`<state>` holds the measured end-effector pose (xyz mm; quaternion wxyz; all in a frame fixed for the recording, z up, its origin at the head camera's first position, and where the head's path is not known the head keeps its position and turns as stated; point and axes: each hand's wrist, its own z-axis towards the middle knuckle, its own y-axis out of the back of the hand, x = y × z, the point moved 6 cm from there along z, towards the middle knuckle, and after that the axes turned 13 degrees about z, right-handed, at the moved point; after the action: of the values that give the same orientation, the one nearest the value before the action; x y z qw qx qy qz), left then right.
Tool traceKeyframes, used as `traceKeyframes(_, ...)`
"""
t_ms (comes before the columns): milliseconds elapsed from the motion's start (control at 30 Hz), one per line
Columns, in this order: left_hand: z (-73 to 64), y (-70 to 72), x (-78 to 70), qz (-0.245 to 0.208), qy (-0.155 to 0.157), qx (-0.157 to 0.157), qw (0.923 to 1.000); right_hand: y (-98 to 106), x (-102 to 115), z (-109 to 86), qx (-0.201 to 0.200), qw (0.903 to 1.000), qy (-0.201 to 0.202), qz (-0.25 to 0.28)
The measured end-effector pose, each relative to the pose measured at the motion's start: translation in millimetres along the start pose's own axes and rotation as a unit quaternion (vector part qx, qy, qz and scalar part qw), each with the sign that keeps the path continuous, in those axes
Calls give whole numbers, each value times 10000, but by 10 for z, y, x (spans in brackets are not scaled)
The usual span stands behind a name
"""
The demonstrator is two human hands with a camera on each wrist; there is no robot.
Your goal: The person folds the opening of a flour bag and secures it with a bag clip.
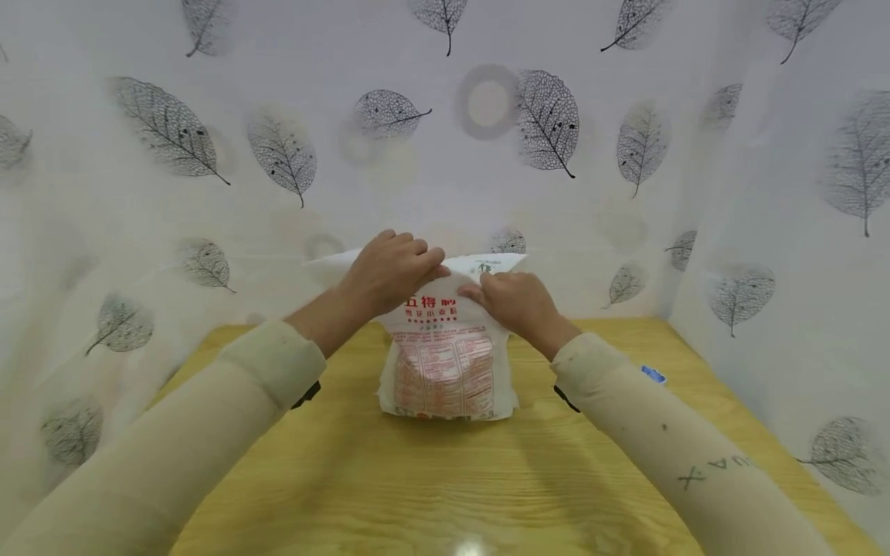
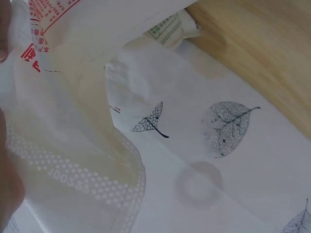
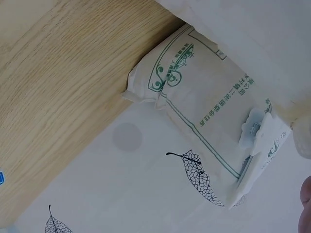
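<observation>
A white flour bag (image 1: pixel 445 371), printed in red on its near face, stands upright on the wooden table. My left hand (image 1: pixel 392 270) grips its top edge with curled fingers, thumb toward the middle. To the right of it, my right hand (image 1: pixel 518 305) pinches the top edge between thumb and fingers. In the right wrist view the bag's far face (image 3: pixel 209 97) carries green print and its top is folded over. A pale flower-shaped piece (image 3: pixel 251 128) sits against that fold. Only a sliver of each hand shows in its wrist view.
A small blue object (image 1: pixel 653 374) lies on the wooden table (image 1: pixel 417 486), right of the bag. White curtain-like sheets (image 1: pixel 445 177) with a leaf pattern enclose the table at the back and both sides.
</observation>
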<state>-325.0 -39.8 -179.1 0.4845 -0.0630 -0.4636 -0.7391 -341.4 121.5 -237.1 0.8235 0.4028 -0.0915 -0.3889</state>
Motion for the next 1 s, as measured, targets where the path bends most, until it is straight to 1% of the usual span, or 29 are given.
traceKeyframes(100, 13, 14, -10, 151, -395, -244, 9988, 17, -40, -30, 119, 9999, -24, -26)
traceKeyframes(200, 9, 30, -14, 455, -758, -499, 9948, 7, -53, -41, 351, 9993, 12, -82)
traceKeyframes(267, 2, 34, -13, 606, -929, -655, 9917, -4, -56, -46, 475, 9988, 38, -108)
traceKeyframes(333, 1, 38, -14, 693, -1028, -796, 9891, 1, -62, -64, 485, 9988, 67, -87)
traceKeyframes(500, -1, 40, -15, 885, -1079, -933, 9858, 9, -103, -151, 375, 9991, 136, -161)
traceKeyframes(567, 2, 45, -16, 960, -1052, -926, 9855, 8, -107, -180, 344, 9991, 204, -100)
traceKeyframes(633, 4, 49, -11, 950, -987, -902, 9865, 15, -107, -206, 374, 9990, 247, 93)
traceKeyframes(733, 3, 46, -1, 795, -873, -831, 9895, 33, -153, -275, 575, 9977, 132, 321)
traceKeyframes(867, 1, 41, -5, 523, -825, -770, 9922, 83, -247, -412, 900, 9951, -21, 410)
traceKeyframes(1000, -1, 50, -20, 483, -834, -767, 9924, 123, -352, -549, 1053, 9930, -99, 517)
